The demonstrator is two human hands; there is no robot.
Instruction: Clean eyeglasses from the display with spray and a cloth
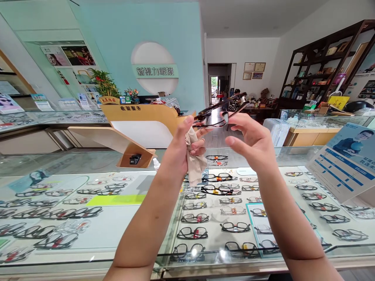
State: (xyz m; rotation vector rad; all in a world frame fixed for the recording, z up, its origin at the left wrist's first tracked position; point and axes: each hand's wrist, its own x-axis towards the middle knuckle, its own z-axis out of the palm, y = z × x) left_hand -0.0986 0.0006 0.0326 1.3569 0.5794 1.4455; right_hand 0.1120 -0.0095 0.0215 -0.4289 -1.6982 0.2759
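A pair of dark-framed glasses (215, 124) is held up in front of me above the glass counter, its temples pointing away. My left hand (187, 146) grips the frame's left side, thumb on top, with a beige cleaning cloth (197, 168) bunched in the same hand and hanging down. At the frame's right corner, the fingertips of my right hand (252, 136) touch or nearly touch the glasses. The right thumb stands apart from the fingers, and that hand looks open.
Beneath my arms, the glass display counter (168, 249) holds many glasses in rows. A blue-and-white leaflet stand (341, 164) is at its right. A wooden cashier desk (166, 111) stands beyond at left. Several people (236, 99) sit far back near a doorway; a dark shelf (316, 64) lines the right wall.
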